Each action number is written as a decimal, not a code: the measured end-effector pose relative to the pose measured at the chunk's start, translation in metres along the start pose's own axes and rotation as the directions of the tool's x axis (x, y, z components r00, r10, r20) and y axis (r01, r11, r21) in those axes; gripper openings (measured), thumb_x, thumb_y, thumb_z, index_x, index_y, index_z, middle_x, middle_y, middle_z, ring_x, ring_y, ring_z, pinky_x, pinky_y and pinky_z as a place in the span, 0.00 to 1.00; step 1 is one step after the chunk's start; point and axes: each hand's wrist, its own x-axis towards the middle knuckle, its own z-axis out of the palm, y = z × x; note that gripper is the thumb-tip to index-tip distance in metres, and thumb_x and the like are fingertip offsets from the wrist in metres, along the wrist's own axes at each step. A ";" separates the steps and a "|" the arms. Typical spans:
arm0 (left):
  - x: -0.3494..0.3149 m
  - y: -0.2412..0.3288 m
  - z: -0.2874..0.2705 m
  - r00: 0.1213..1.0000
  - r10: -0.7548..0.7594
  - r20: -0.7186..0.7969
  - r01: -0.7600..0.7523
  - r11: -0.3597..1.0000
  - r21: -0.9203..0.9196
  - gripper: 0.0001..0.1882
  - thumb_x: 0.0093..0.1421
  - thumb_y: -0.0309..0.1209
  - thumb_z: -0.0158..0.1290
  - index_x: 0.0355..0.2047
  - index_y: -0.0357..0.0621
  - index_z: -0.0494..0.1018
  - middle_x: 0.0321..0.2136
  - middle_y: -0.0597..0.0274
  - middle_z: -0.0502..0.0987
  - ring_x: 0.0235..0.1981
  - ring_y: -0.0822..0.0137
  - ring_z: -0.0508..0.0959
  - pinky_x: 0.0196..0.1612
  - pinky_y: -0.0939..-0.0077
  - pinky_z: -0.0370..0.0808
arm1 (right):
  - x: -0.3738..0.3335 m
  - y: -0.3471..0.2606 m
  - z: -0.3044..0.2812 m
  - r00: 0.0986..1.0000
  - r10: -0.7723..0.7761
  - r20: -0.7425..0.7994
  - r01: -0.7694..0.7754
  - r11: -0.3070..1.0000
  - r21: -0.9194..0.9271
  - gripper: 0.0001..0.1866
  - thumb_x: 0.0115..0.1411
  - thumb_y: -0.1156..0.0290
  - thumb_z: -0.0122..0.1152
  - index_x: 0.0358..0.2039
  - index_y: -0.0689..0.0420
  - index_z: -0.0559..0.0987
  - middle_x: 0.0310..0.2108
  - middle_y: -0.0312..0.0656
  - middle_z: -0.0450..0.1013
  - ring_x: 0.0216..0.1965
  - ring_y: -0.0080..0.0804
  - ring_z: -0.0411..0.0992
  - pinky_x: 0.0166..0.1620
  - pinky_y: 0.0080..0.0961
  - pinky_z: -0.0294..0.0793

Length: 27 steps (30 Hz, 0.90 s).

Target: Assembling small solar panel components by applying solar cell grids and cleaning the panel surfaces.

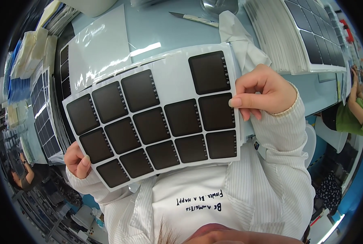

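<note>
Between my two hands a white sheet of black square stickers is held up, tilted, in front of my body. The squares sit in rows, each with small pale marks along one side; in the top row one place is bare white. My left hand pinches the lower left edge with its thumb on top. At the right edge my right hand grips the sheet, thumb on the face and other fingers partly hidden behind. Under its far edge lies a glossy white sheet on the table.
A utility knife lies at the far side of the glass-topped table. Crumpled white paper or cloth is beyond my right hand. Tall sheet stacks stand at right and left. A person in green is at far right, another at far left.
</note>
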 end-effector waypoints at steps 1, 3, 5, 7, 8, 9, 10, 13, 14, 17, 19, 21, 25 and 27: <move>-0.002 0.000 -0.001 1.000 0.001 -0.003 -0.002 1.000 -0.028 0.14 0.54 0.30 0.49 0.14 0.40 0.63 0.23 0.56 0.73 0.24 0.69 0.71 0.32 0.76 0.67 | 0.000 -0.001 0.000 1.000 0.012 0.000 -0.012 0.999 0.045 0.10 0.55 0.72 0.57 0.20 0.63 0.75 0.14 0.38 0.71 0.09 0.16 0.63 0.14 0.11 0.59; -0.006 0.000 -0.004 1.000 -0.023 0.001 0.023 0.997 -0.076 0.13 0.54 0.30 0.49 0.15 0.40 0.63 0.25 0.56 0.73 0.26 0.69 0.71 0.32 0.76 0.67 | -0.001 -0.002 0.000 1.000 0.022 -0.002 -0.022 0.996 0.085 0.10 0.56 0.72 0.56 0.20 0.63 0.74 0.14 0.38 0.71 0.10 0.16 0.64 0.14 0.11 0.59; -0.009 -0.010 -0.011 0.999 -0.046 0.018 0.048 0.989 -0.140 0.13 0.54 0.31 0.49 0.15 0.41 0.63 0.26 0.56 0.72 0.27 0.69 0.70 0.33 0.76 0.66 | 0.000 -0.001 0.001 0.999 0.047 -0.017 -0.044 0.991 0.124 0.10 0.56 0.72 0.56 0.20 0.63 0.74 0.14 0.39 0.71 0.10 0.16 0.64 0.14 0.10 0.60; -0.012 -0.014 -0.015 0.990 -0.137 -0.023 0.132 0.980 -0.148 0.13 0.55 0.31 0.47 0.16 0.42 0.62 0.29 0.55 0.72 0.29 0.70 0.70 0.36 0.76 0.66 | 0.001 0.002 0.001 0.997 0.029 -0.066 -0.016 0.982 0.190 0.11 0.57 0.72 0.54 0.19 0.62 0.73 0.13 0.40 0.71 0.10 0.17 0.65 0.14 0.11 0.61; -0.012 -0.014 -0.014 0.990 -0.138 -0.022 0.133 0.980 -0.150 0.13 0.55 0.31 0.47 0.16 0.42 0.62 0.29 0.55 0.72 0.29 0.70 0.70 0.36 0.76 0.66 | 0.001 0.003 0.000 0.997 0.030 -0.066 -0.017 0.982 0.190 0.11 0.57 0.72 0.54 0.19 0.62 0.73 0.13 0.40 0.71 0.10 0.17 0.65 0.14 0.11 0.61; -0.010 -0.014 -0.012 0.980 -0.196 -0.042 0.186 0.967 -0.172 0.13 0.56 0.32 0.47 0.16 0.42 0.61 0.30 0.56 0.71 0.30 0.70 0.69 0.37 0.77 0.65 | 0.001 0.005 0.000 0.996 0.032 -0.079 -0.015 0.979 0.204 0.12 0.57 0.69 0.55 0.20 0.61 0.74 0.13 0.39 0.71 0.10 0.16 0.64 0.14 0.09 0.60; -0.009 -0.013 -0.012 0.965 -0.253 -0.060 0.238 0.952 -0.192 0.14 0.56 0.32 0.46 0.16 0.42 0.61 0.31 0.56 0.71 0.31 0.71 0.69 0.38 0.78 0.64 | 0.001 0.005 0.000 0.995 0.032 -0.091 -0.011 0.975 0.220 0.12 0.57 0.66 0.56 0.21 0.60 0.75 0.14 0.37 0.71 0.09 0.14 0.63 0.14 0.08 0.58; -0.005 -0.012 -0.010 0.955 -0.290 -0.060 0.269 0.934 -0.233 0.13 0.56 0.32 0.46 0.17 0.42 0.61 0.31 0.56 0.70 0.31 0.71 0.69 0.38 0.79 0.64 | 0.001 0.004 0.000 0.993 -0.009 -0.117 0.035 0.975 0.220 0.13 0.58 0.65 0.55 0.20 0.59 0.74 0.13 0.37 0.70 0.09 0.15 0.63 0.14 0.08 0.58; -0.002 -0.009 -0.006 0.952 -0.302 -0.054 0.279 0.924 -0.261 0.12 0.56 0.31 0.46 0.18 0.42 0.61 0.32 0.56 0.70 0.31 0.71 0.69 0.37 0.80 0.64 | 0.002 0.004 -0.001 0.994 -0.012 -0.108 0.036 0.975 0.221 0.13 0.58 0.65 0.55 0.20 0.59 0.74 0.13 0.37 0.70 0.09 0.15 0.63 0.14 0.08 0.58; 0.004 -0.008 -0.002 0.942 -0.329 -0.062 0.300 0.912 -0.280 0.11 0.57 0.30 0.45 0.18 0.42 0.61 0.28 0.59 0.70 0.29 0.72 0.68 0.36 0.80 0.63 | 0.001 0.005 -0.002 0.986 -0.069 -0.155 0.108 0.960 0.257 0.13 0.58 0.66 0.53 0.19 0.59 0.73 0.12 0.37 0.69 0.08 0.16 0.63 0.14 0.09 0.59; 0.012 -0.006 0.004 0.955 -0.296 -0.039 0.270 0.913 -0.307 0.11 0.57 0.30 0.44 0.19 0.42 0.61 0.25 0.61 0.69 0.27 0.73 0.67 0.34 0.81 0.63 | 0.002 0.006 -0.004 0.983 -0.082 -0.165 0.121 0.962 0.246 0.13 0.58 0.67 0.52 0.19 0.59 0.71 0.12 0.37 0.69 0.08 0.17 0.63 0.13 0.10 0.59; 0.011 -0.009 0.000 0.932 -0.358 -0.054 0.329 0.900 -0.286 0.11 0.57 0.30 0.43 0.19 0.43 0.61 0.24 0.62 0.69 0.25 0.75 0.66 0.31 0.83 0.63 | 0.000 0.008 -0.005 0.978 -0.094 -0.186 0.138 0.960 0.243 0.13 0.58 0.67 0.51 0.19 0.59 0.69 0.13 0.37 0.69 0.07 0.17 0.62 0.12 0.10 0.59; 0.015 -0.013 0.003 0.927 -0.368 -0.073 0.338 0.904 -0.260 0.10 0.57 0.31 0.43 0.19 0.44 0.61 0.22 0.63 0.70 0.23 0.76 0.66 0.29 0.83 0.63 | 0.000 0.011 -0.007 0.979 -0.100 -0.179 0.137 0.968 0.209 0.13 0.58 0.66 0.51 0.19 0.58 0.69 0.14 0.36 0.68 0.07 0.17 0.63 0.12 0.09 0.59; 0.014 -0.014 0.000 0.920 -0.384 -0.080 0.354 0.901 -0.249 0.10 0.56 0.32 0.44 0.19 0.44 0.62 0.22 0.63 0.70 0.22 0.76 0.66 0.29 0.83 0.63 | 0.001 0.013 -0.006 0.978 -0.109 -0.177 0.143 0.971 0.193 0.13 0.58 0.66 0.51 0.19 0.58 0.68 0.14 0.36 0.68 0.07 0.17 0.62 0.12 0.09 0.59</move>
